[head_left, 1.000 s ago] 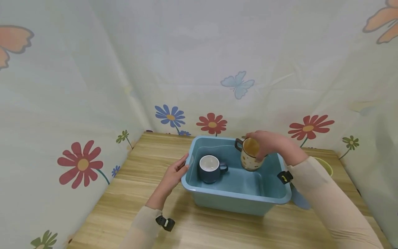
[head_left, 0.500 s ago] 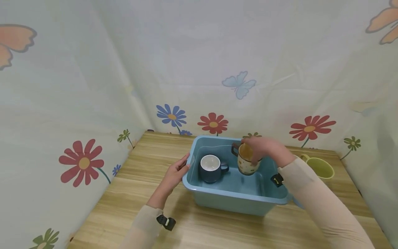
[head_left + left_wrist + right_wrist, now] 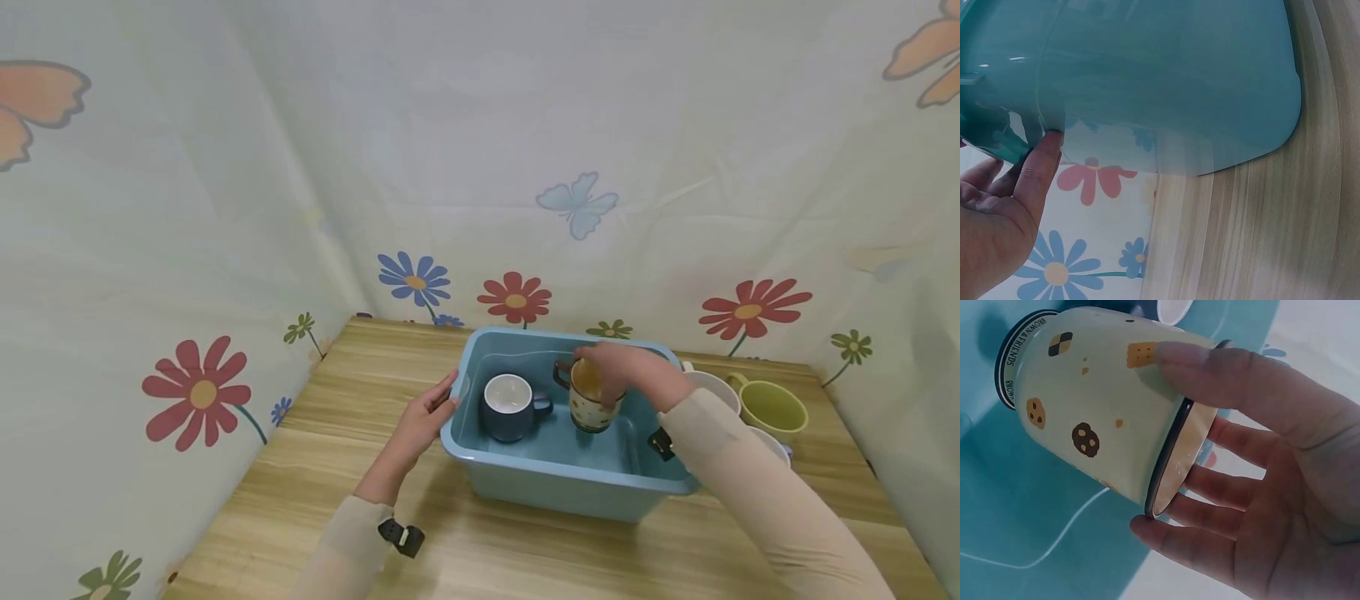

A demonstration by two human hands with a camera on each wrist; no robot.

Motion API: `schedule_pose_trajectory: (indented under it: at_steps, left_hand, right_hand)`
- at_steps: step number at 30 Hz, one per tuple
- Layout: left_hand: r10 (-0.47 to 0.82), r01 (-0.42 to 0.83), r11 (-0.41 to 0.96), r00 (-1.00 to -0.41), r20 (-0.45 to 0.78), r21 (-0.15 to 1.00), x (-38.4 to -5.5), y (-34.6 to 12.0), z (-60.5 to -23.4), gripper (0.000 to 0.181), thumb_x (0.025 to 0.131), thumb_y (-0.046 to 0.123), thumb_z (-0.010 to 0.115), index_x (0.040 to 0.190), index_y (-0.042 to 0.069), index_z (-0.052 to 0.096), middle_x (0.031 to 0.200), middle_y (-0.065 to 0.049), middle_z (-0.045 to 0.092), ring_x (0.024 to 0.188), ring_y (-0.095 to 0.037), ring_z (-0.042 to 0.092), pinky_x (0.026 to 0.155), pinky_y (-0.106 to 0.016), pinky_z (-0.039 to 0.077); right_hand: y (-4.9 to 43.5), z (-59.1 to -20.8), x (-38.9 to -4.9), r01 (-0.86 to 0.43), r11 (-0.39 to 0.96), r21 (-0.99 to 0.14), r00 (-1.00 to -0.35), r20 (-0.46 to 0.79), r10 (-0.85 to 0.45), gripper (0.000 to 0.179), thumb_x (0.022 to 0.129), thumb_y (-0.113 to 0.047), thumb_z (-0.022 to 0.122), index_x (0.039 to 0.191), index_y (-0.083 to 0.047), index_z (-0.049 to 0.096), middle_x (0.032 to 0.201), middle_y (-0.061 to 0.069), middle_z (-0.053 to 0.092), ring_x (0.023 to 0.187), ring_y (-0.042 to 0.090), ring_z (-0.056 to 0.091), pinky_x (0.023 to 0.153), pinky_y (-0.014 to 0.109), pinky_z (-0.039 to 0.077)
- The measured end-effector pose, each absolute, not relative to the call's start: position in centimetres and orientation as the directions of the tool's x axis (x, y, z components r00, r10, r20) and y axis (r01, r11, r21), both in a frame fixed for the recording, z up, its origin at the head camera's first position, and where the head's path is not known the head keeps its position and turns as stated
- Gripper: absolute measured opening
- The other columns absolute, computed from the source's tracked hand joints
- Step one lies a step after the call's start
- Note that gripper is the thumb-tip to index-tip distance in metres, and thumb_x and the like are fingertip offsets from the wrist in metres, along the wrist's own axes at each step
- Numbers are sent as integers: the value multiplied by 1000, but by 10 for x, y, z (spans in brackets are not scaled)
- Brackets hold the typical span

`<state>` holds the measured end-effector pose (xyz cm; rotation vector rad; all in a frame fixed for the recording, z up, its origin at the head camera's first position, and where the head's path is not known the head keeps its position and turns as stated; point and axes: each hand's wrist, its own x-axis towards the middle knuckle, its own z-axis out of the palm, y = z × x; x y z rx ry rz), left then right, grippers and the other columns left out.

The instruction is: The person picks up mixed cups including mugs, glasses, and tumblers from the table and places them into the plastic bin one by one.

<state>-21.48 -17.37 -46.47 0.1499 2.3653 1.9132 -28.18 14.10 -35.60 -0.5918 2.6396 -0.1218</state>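
In the head view a blue plastic basin [image 3: 555,479] stands on the wooden table. My left hand [image 3: 420,418] grips its left end at the rim; the left wrist view has those fingers [image 3: 1035,175] against the basin's wall. My right hand [image 3: 618,367] reaches inside and holds a cream mug [image 3: 588,414] by its upper edge. Close up, the mug [image 3: 1097,412] shows cookie prints and a dark rim, with my thumb outside and other fingers at the mouth. Left of it, a navy mug [image 3: 504,423] with a white inside stands upright in the basin.
Right of the basin stand a white mug [image 3: 716,387], a yellow-green mug [image 3: 776,410] and another pale mug [image 3: 780,446], partly behind my right sleeve. A flowered curtain [image 3: 465,167] hangs behind the wooden table [image 3: 300,467].
My right hand has moved left and lower with the cream mug, deeper into the basin. The mugs on the right have come into fuller view. My left hand has stayed at the rim.
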Motion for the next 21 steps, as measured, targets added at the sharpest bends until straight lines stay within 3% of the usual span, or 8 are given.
schedule_pose_trajectory:
  at_steps: [10,21]
  left_hand:
    - [124,13,225,-992,-16,974,-215,-174,-466,54,105,18,53,158,13,40,162,-18,41,144,-40,48,104,-51,53]
    - [127,16,223,-992,-13,975,-215,-174,-466,54,105,18,53,158,14,41,162,-16,42,145,-38,47,105,-52,52]
  right_hand:
    - [136,-375,-290,-399,909,-121,-804,-429,-411,87,72,-6,90,149,-8,49,136,22,59,116,35,57,102,56,55]
    - [130,-392,-295,-374,920,-117,-807,-447,-385,88,74,0,87,152,-8,47,141,19,60,121,34,57,110,57,50]
